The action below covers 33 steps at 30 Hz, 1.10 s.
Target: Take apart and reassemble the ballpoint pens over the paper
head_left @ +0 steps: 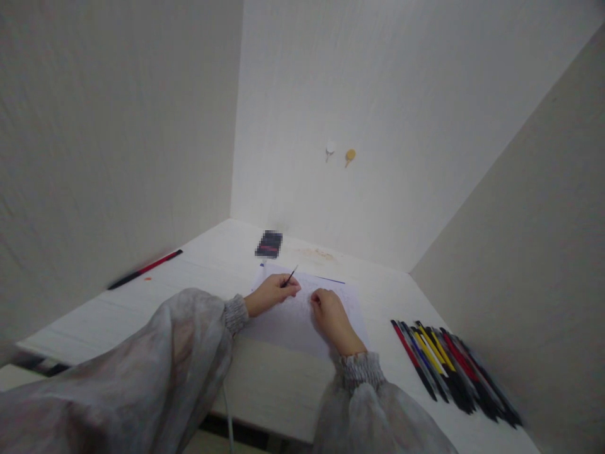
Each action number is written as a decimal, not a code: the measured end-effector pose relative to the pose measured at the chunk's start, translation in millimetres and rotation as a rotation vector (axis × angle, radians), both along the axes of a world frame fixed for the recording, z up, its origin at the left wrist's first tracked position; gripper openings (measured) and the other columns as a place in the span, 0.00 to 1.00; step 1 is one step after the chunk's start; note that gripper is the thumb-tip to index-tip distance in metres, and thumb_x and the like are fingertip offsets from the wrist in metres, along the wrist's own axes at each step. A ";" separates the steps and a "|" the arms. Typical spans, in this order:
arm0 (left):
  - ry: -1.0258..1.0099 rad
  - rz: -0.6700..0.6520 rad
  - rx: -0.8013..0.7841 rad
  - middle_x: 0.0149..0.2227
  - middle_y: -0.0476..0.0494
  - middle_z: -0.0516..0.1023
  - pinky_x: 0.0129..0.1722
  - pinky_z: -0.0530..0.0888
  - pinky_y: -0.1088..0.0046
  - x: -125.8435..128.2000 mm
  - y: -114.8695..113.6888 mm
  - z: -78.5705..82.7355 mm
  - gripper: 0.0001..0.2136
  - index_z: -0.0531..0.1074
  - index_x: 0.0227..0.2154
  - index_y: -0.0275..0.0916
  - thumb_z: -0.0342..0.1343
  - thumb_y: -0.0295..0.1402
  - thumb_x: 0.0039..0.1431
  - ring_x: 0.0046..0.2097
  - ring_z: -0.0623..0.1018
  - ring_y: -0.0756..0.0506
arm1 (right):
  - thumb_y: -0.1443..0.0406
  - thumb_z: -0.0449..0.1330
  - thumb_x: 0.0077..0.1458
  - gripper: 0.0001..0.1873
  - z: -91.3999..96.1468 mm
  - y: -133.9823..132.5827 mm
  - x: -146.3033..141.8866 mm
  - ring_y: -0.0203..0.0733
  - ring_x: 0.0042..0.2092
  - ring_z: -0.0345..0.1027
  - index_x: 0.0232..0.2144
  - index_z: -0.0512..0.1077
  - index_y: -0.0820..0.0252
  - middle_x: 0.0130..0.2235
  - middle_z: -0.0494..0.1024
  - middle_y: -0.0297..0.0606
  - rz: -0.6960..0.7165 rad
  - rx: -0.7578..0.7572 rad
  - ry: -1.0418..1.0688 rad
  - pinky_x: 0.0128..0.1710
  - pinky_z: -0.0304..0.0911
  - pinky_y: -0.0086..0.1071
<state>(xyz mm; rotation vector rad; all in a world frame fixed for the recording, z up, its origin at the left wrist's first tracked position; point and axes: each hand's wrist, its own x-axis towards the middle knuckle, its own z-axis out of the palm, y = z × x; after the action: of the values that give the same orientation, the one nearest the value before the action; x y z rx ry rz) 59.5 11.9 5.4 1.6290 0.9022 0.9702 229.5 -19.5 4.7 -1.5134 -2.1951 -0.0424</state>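
My left hand [274,294] is closed around a thin dark stick-like tool [290,277] with a fine tip pointing up and to the right; blur hides its exact kind. Just right of it, my right hand [328,314] has its fingers curled into a pinch, and anything between them is too small to make out. Both hands are over a pale sheet of paper [288,331] with faint marks, lying on the white table [269,384]. A short gap separates the two hands.
On the right lies a row of long, thin strips [454,369] in red, yellow, blue and black. A red and black strip [146,269] rests along the left wall. Behind the paper is a pixelated dark object [269,244]. Two small hooks, one yellow [350,154], are on the back wall.
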 end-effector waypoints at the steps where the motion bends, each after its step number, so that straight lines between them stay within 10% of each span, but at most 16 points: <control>1: 0.011 -0.013 0.003 0.17 0.54 0.63 0.16 0.53 0.81 0.0 -0.2 -0.3 0.12 0.66 0.25 0.33 0.51 0.39 0.46 0.17 0.57 0.57 | 0.72 0.51 0.47 0.05 2.6 -1.5 -2.7 0.39 0.33 0.61 0.27 0.67 0.62 0.28 0.71 0.39 0.053 0.022 0.049 0.33 0.55 0.30; 15: 0.075 -0.107 -0.008 0.14 0.57 0.58 0.15 0.51 0.81 -0.9 -1.0 -3.2 0.11 0.67 0.22 0.34 0.52 0.39 0.45 0.16 0.55 0.57 | 0.67 0.52 0.47 0.04 10.2 -9.3 -14.0 0.35 0.32 0.62 0.29 0.65 0.60 0.28 0.70 0.36 0.196 0.133 0.310 0.32 0.58 0.28; 24: -0.044 0.024 0.008 0.20 0.53 0.65 0.16 0.55 0.81 -2.2 1.7 0.8 0.10 0.66 0.27 0.33 0.53 0.36 0.45 0.17 0.57 0.57 | 0.64 0.50 0.48 0.11 9.4 -2.7 23.6 0.47 0.33 0.65 0.27 0.68 0.67 0.29 0.71 0.52 -0.461 0.004 -0.183 0.29 0.56 0.35; 33: -0.041 0.039 0.029 0.15 0.58 0.58 0.17 0.55 0.81 -1.5 4.3 -3.1 0.11 0.66 0.27 0.33 0.55 0.36 0.44 0.17 0.57 0.57 | 0.68 0.51 0.46 0.07 -0.8 -0.5 26.2 0.44 0.29 0.67 0.25 0.68 0.64 0.28 0.72 0.49 -0.427 -0.124 -0.166 0.25 0.55 0.32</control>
<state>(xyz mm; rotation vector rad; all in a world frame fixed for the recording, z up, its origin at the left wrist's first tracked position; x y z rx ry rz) 58.0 16.2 2.3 1.6151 0.8990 1.0438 255.7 -20.0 3.9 -2.0921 -1.9845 -0.1774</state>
